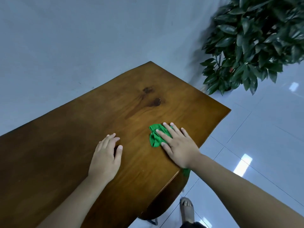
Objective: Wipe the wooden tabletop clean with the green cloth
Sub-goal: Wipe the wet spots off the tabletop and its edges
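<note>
The wooden tabletop (82, 137) is brown with dark knots near its middle and runs from lower left to the far corner. A crumpled green cloth (155, 135) lies near the table's right edge. My right hand (178, 143) presses flat on the cloth with fingers spread, covering its right part; a bit of green shows below my wrist at the table edge. My left hand (107, 157) rests palm down on the bare wood to the left of the cloth, fingers slightly curled, holding nothing.
A leafy potted plant (256, 40) stands on the tiled floor (263, 129) beyond the table's far right corner. A grey wall (82, 38) runs along the table's far side. My sandalled foot (186, 209) is on the floor by the near right edge.
</note>
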